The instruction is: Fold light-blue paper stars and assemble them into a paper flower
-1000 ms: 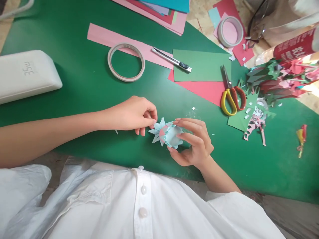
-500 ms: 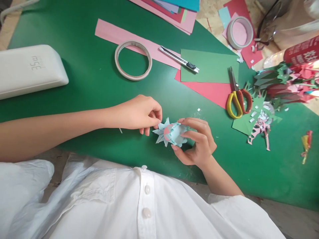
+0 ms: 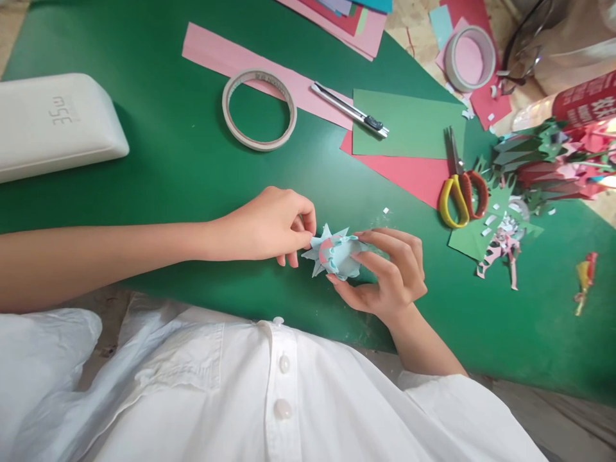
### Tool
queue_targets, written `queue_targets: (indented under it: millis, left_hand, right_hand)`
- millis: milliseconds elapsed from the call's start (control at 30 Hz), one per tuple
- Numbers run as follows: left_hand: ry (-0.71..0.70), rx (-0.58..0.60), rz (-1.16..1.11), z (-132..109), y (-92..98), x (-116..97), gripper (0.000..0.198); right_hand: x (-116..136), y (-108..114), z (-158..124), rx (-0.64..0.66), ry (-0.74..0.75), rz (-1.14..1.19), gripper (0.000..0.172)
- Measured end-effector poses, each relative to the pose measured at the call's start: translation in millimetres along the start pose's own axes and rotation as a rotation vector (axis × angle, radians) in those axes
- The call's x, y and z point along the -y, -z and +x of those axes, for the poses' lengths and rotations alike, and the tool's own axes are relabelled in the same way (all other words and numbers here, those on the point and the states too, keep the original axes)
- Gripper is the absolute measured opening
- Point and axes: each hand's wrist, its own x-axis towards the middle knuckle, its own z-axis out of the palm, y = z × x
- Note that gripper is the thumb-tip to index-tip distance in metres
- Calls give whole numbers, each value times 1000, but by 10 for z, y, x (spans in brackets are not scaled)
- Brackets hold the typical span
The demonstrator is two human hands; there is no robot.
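Note:
A light blue paper flower (image 3: 342, 258) with pointed petals and a pink patch is held just above the green table, near its front edge. The thumb and index finger of my left hand (image 3: 274, 224) pinch the tip of one petal on the flower's left side. From the other side, my right hand (image 3: 394, 273) curves its fingers and thumb around the flower's scalloped, cup-like part. Its inner fingertips partly cover that part.
Beyond my hands lie a tape roll (image 3: 260, 146), a pink paper strip (image 3: 206, 45), a utility knife (image 3: 349, 110) and green paper (image 3: 409, 125). Scissors (image 3: 455, 192) rest right, beside paper scraps (image 3: 505, 234) and paper flowers (image 3: 553, 157). A white device (image 3: 58, 125) stands left.
The view has shifted slightly. My left fingers have come down onto the petal tip, and the flower is turned a little between my hands.

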Motion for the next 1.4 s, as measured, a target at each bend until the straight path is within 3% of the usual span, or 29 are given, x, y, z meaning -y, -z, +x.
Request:
queue_targets:
  millis: [200, 400, 733, 933, 1167, 1400]
  left_hand:
    - [0, 16, -8, 3, 9, 11, 10]
    - [-5, 22, -20, 3, 15, 14, 9]
    - [1, 26, -23, 3, 16, 22, 9]
    - [0, 23, -20, 3, 16, 20, 8]
    - [-1, 29, -9, 5, 17, 24, 9]
    - [-17, 17, -18, 6, 13, 30, 8]
  right_hand:
    - [3, 23, 5, 42, 13, -52, 38]
    - [0, 22, -34, 83, -61, -1, 45]
    - [12, -7, -44, 102, -88, 0, 41]
    - [25, -24, 6, 52, -1, -54, 37]
    - [15, -23, -31, 82, -76, -18, 43]
    - [33, -25, 48, 56, 13, -70, 39]
